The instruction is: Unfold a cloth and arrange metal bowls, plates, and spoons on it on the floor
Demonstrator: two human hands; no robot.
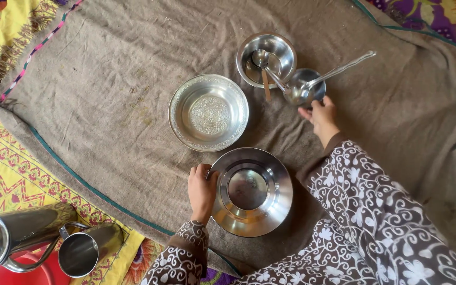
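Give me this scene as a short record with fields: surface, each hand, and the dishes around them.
surface: grey-brown cloth over patterned bedding
left hand: grips rim of overturned steel plate
right hand: touches small steel bowl holding a ladle
middle: embossed dish, empty
top: steel bowl with spoon
lower left: steel jug, steel mug

left hand [202, 191]: low centre, palm down, fingers curled together, thumb tucked by the fingertips
left forearm: comes up from bottom edge, patterned brown-and-white sleeve to the wrist
right hand [321, 117]: reached forward and up, fingers bent, fingertips pointing away
right arm: stretched diagonally from lower right, same patterned sleeve, wrist bare
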